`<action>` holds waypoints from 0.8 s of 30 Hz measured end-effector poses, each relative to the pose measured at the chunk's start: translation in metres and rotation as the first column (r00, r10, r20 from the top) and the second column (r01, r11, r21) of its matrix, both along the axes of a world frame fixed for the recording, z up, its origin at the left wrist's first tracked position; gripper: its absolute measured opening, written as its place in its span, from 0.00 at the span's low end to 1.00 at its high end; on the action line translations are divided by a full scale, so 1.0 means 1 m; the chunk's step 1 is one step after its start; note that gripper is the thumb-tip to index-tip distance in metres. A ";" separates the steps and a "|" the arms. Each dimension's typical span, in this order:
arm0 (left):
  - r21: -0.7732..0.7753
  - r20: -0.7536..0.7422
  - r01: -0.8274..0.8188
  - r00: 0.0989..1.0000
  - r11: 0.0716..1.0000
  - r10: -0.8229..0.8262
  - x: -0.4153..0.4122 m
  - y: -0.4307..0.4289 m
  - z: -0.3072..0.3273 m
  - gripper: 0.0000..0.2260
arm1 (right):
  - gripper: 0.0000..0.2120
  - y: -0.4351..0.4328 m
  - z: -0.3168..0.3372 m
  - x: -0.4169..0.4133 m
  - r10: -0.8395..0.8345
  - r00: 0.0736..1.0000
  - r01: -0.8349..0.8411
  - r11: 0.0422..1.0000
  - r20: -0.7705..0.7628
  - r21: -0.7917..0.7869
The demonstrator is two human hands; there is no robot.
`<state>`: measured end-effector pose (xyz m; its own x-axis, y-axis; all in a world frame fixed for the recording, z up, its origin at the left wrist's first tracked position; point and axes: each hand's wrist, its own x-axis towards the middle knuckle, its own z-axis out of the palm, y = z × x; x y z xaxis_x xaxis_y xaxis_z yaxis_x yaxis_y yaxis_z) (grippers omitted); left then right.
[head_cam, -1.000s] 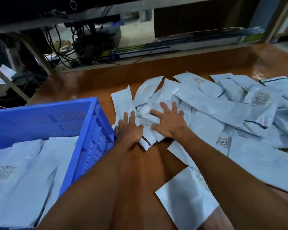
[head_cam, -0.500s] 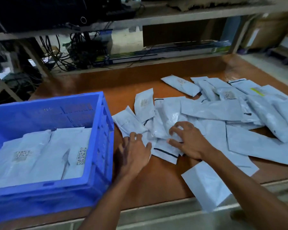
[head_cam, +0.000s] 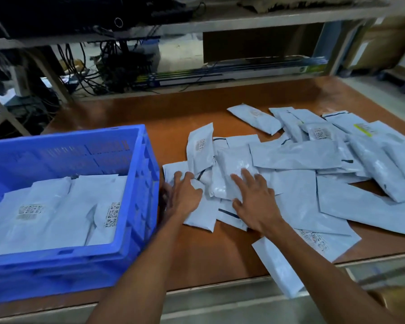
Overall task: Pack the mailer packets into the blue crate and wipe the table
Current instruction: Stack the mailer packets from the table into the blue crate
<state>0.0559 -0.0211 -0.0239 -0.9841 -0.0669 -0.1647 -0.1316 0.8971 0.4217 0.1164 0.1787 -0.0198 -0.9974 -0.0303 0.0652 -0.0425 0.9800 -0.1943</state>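
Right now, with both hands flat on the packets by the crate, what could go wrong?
The packet overhanging the table edge lies by the right forearm; a sweep may knock it off. The left hand and right hand rest flat on a loose, overlapping pile, so some could slip while lifted over the blue crate wall.

On my tabletop (head_cam: 197, 253), the crate (head_cam: 138, 206) sits left, packets (head_cam: 56, 218) inside; loose mailer packets (head_cam: 302, 157) spread right, my left hand (head_cam: 185, 197) and right hand (head_cam: 255, 202) upon them.

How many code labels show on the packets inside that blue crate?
2: one code label toward the crate's left side, one by its right wall. Others may be hidden underneath or face down.
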 end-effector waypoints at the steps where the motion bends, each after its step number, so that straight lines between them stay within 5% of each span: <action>1: -0.004 -0.024 -0.008 1.000 1.000 0.008 0.010 -0.002 -0.001 0.18 | 0.29 -0.003 0.005 0.002 -0.013 0.999 0.013 1.000 -0.037 -0.019; 12: -0.266 -0.012 0.039 0.999 0.963 -0.044 0.026 0.002 -0.007 0.27 | 0.30 -0.025 -0.009 -0.003 0.047 0.998 -0.050 0.997 0.050 0.051; 16: -0.290 -0.242 -0.001 0.968 0.957 -0.072 0.038 0.006 0.015 0.28 | 0.29 -0.030 0.018 0.007 0.033 0.999 -0.033 0.999 -0.013 -0.011; 24: -0.327 -0.630 -0.025 0.751 0.945 -0.198 0.041 -0.019 0.158 0.27 | 0.27 -0.072 0.128 -0.002 -0.002 0.935 -0.063 0.983 -0.355 -0.170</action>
<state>0.0971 -0.0401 0.1340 -0.8459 0.0883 0.5259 0.1567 0.9838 0.0869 0.1144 0.1071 0.1086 -0.9078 -0.0161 0.4191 -0.1691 0.9285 -0.3306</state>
